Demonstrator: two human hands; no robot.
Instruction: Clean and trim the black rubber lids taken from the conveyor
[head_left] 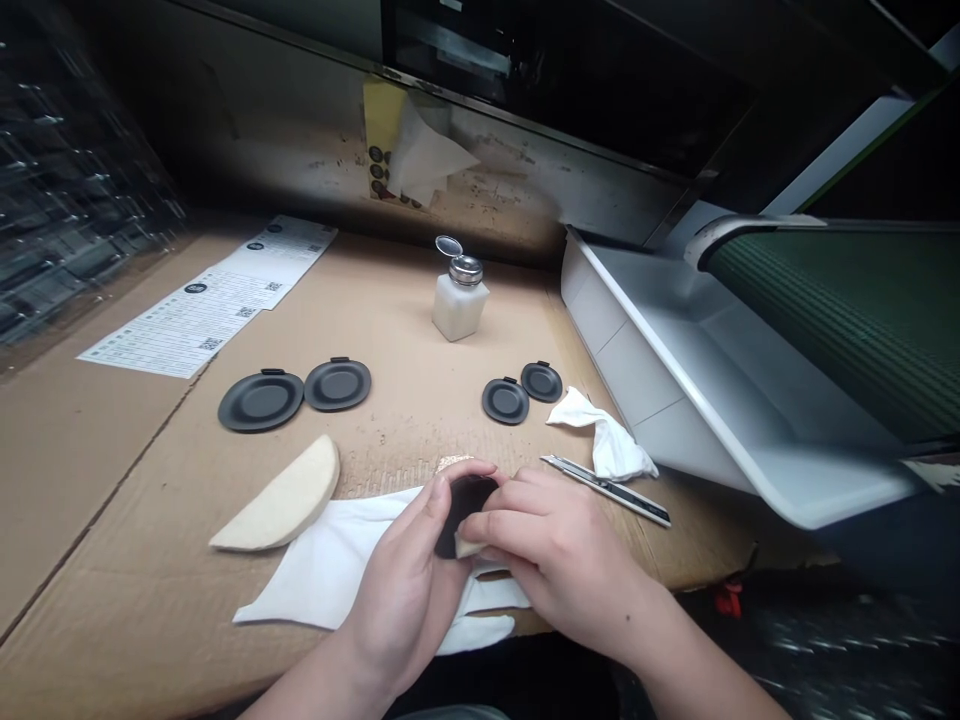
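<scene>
My left hand (405, 580) holds a small dark round disc (465, 510) upright between thumb and fingers. My right hand (555, 550) closes over it from the right, pinching a pale sponge piece (469, 547) against the disc. A tan scrap (454, 463) shows just behind my fingers. Under both hands lies a white cloth (352, 570). To its left rests a half-round cream foam pad (281, 497). A utility knife (604, 490) lies just beyond my right hand, beside a crumpled white tissue (604, 437).
Several dark round lids, such as one (260, 400) and another (505, 401), lie on the cardboard sheet (127, 480). Behind them stand a white pump bottle (459, 305) with its lid open and printed paper sheets (217, 300). A white tray (675, 380) and green belt (832, 310) sit right.
</scene>
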